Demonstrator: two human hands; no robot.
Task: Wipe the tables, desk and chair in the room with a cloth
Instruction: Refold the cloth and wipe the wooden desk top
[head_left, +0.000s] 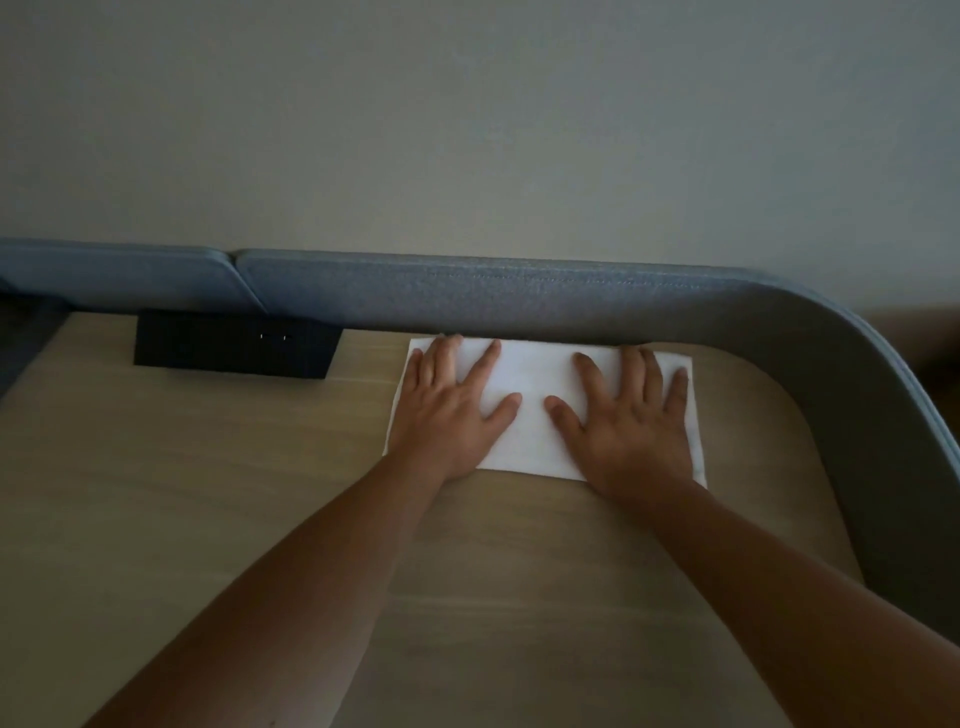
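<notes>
**Wiping the bench, cloth pressed at the far edge**

Both palms down on the white cloth, spread flat on the wooden bench. Left hand over the cloth's left half, right hand over its right half, thumbs pointing toward each other across a bare strip of white. Fingers splayed and extended on both hands, gripping nothing, only bearing down on the fabric.

Cloth lying hard against the grey upholstered panel that runs along the back of the bench, far edge touching or tucked just under it; hard to tell which in the dim light. To the left of the cloth, well apart from it and also against the panel, a black box with two tiny lights. To the right of the cloth, the panel curving round the rounded corner of the bench.

Step in hand, by the look of it: the wipe of this bench top, with the stroke at its farthest reach from the body.

Next move likely a pull back from the panel toward the near edge, pressure kept even under both palms so the cloth slides without bunching. Then a shift leftward for the strip beside the black box, skirting it rather than knocking it. Curved corner to the right probably needing a turned, one-handed pass.
</notes>
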